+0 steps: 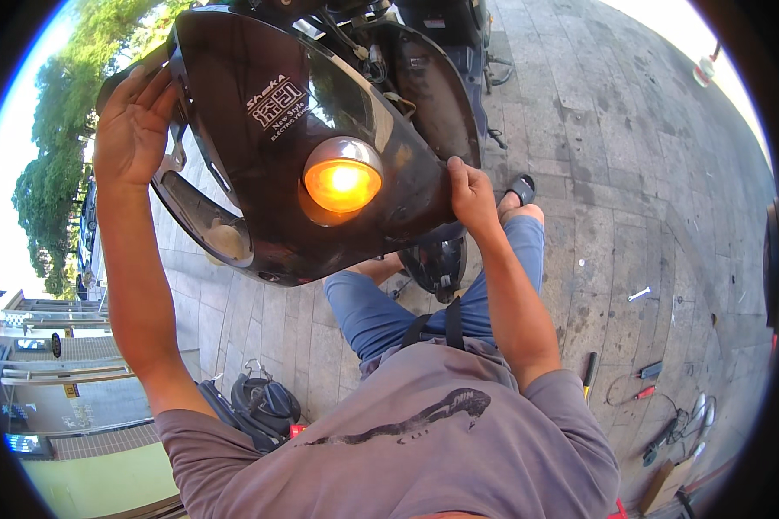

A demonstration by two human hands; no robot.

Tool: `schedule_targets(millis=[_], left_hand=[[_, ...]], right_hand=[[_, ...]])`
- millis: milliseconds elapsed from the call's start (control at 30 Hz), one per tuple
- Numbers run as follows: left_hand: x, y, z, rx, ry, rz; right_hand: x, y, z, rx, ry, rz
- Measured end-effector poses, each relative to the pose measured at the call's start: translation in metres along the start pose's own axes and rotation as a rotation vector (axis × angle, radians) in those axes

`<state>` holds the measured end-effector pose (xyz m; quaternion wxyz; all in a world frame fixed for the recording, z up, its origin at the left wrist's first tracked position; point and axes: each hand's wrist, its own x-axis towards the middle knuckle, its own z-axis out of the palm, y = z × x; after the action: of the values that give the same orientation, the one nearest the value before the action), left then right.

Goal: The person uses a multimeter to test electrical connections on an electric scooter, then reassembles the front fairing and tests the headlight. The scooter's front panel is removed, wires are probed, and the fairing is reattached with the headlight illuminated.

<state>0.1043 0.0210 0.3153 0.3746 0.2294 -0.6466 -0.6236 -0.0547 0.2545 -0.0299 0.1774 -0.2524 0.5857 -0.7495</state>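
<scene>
A dark brown scooter front panel [260, 190] fills the upper middle, tilted, with pale lettering across it. A round amber lamp [343, 177] with a silver rim glows in it. My left hand [134, 130] is at the panel's left edge, palm showing, fingers stretched up against it; the fingertips are partly hidden. Near the lower right corner, my right hand [471, 195] grips the panel's edge, thumb on the outer face and fingers behind. Behind the panel, wires and a connector [374, 67] hang in the scooter's exposed front [428, 95].
A black front fender [437, 264] sits between my knees. On the paving to the right lie a wrench [639, 294], a black-handled tool [589, 370], a red-handled tool [645, 393] and a coiled cord [666, 437]. Black scooter-like parts [264, 398] stand at the lower left.
</scene>
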Motion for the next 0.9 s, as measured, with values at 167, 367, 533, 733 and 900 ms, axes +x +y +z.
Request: schedule_targets(millis=[167, 367, 533, 733, 900], left_hand=[[-0.007, -0.004, 0.014, 0.093, -0.017, 0.002], [-0.002, -0.008, 0.01, 0.06, -0.062, 0.019], [0.001, -0.013, 0.008, 0.048, 0.013, 0.01], [-0.013, -0.016, 0.01, -0.041, 0.085, 0.066], [-0.023, -0.015, 0.006, -0.095, 0.139, 0.045]], right_hand=[[-0.005, 0.005, -0.002, -0.024, 0.022, -0.026], [-0.001, 0.018, -0.001, -0.068, 0.035, 0.01], [0.01, 0.017, -0.011, -0.002, -0.026, 0.003], [0.163, -0.058, -0.073, -0.107, 0.166, -0.317], [0.337, -0.15, -0.082, -0.442, 0.108, -0.564]])
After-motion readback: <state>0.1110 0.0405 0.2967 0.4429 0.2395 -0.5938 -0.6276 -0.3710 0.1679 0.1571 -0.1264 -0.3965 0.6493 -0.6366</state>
